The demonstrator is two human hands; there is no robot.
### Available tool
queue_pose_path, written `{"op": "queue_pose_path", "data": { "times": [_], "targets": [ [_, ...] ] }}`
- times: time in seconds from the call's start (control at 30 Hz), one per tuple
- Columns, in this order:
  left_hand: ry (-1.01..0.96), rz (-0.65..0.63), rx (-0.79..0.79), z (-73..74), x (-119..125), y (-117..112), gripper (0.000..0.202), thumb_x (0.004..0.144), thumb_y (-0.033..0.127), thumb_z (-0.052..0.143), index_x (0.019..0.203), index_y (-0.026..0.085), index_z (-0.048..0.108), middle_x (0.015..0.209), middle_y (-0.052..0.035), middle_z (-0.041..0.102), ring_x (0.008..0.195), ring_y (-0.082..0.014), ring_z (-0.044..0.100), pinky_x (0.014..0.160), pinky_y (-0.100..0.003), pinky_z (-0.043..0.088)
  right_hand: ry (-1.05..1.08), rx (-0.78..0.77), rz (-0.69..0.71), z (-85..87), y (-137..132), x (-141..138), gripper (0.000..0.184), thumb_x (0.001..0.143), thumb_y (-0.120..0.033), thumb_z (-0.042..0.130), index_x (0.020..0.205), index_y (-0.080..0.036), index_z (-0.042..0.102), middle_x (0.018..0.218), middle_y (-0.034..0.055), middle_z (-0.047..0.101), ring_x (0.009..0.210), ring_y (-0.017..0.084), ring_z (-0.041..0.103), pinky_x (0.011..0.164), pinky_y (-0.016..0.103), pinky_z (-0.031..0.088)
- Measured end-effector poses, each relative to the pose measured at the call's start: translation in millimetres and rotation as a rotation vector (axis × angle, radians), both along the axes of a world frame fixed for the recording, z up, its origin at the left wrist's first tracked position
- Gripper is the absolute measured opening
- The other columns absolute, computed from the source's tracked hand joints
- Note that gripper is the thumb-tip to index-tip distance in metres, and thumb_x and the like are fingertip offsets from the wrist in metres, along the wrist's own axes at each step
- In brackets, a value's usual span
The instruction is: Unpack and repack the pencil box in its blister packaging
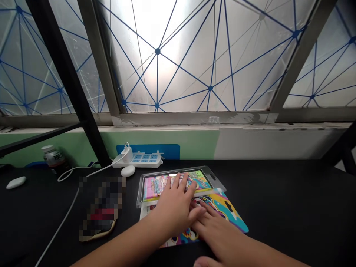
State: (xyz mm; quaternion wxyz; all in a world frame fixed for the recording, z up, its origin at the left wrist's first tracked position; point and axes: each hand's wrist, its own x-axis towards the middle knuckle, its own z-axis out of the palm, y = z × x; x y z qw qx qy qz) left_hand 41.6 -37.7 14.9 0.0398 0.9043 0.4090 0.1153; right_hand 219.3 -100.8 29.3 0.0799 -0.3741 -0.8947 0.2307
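Note:
On the black table lies a clear plastic blister pack (pixel 204 174) with a small, brightly printed pack (pixel 151 187) inside it. My left hand (pixel 178 204) rests on top of it with the fingers spread. Partly beneath the plastic is a colourful printed backing card (pixel 232 212) with a hang hole near its right edge. My right hand (pixel 213 226) lies on this card with its fingers stretched out, close below my left hand and touching or nearly touching it. Both hands cover the middle of the card.
A white power strip (pixel 146 160) with a plugged-in cable stands against the wall. In front of it sits a white oval object (pixel 128 171). A pixelated item (pixel 102 207) lies to the left. Farther left are a bottle (pixel 54 157) and another white object (pixel 16 183).

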Motion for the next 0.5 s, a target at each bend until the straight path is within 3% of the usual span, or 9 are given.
{"op": "queue_pose_path", "data": {
  "times": [0.2, 0.33, 0.5],
  "targets": [
    [0.035, 0.032, 0.016, -5.6, -33, -12, 0.062, 0.099, 0.059, 0.040, 0.154, 0.031, 0.034, 0.163, -0.0086, 0.027, 0.148, -0.0429, 0.021, 0.115, -0.064, 0.027, -0.058, 0.031, -0.001, -3.5, 6, -4, 0.079, 0.083, -0.062, 0.066, 0.149, -0.021, 0.046, 0.150, 0.0170, 0.049, 0.138, 0.043, 0.042, 0.114, 0.065, 0.029],
    [0.030, 0.029, 0.019, -6.5, -48, -12, 0.062, 0.099, 0.061, 0.037, 0.154, 0.031, 0.034, 0.163, -0.0076, 0.027, 0.148, -0.0433, 0.022, 0.114, -0.064, 0.028, -0.096, 0.069, -0.065, -11.0, 9, -4, 0.070, 0.085, -0.060, 0.064, 0.141, -0.018, 0.055, 0.134, 0.0178, 0.061, 0.121, 0.039, 0.055, 0.107, 0.058, 0.040],
    [0.000, 0.166, 0.041, -4.2, -59, -4, 0.065, 0.099, 0.063, 0.035, 0.151, 0.025, 0.042, 0.158, -0.0105, 0.039, 0.148, -0.0410, 0.025, 0.113, -0.064, 0.029, -0.016, 0.121, -0.282, -27.0, 16, 5, 0.055, 0.093, -0.053, 0.056, 0.136, -0.019, 0.055, 0.129, 0.0162, 0.059, 0.116, 0.034, 0.054, 0.098, 0.049, 0.048]
  ]
}}
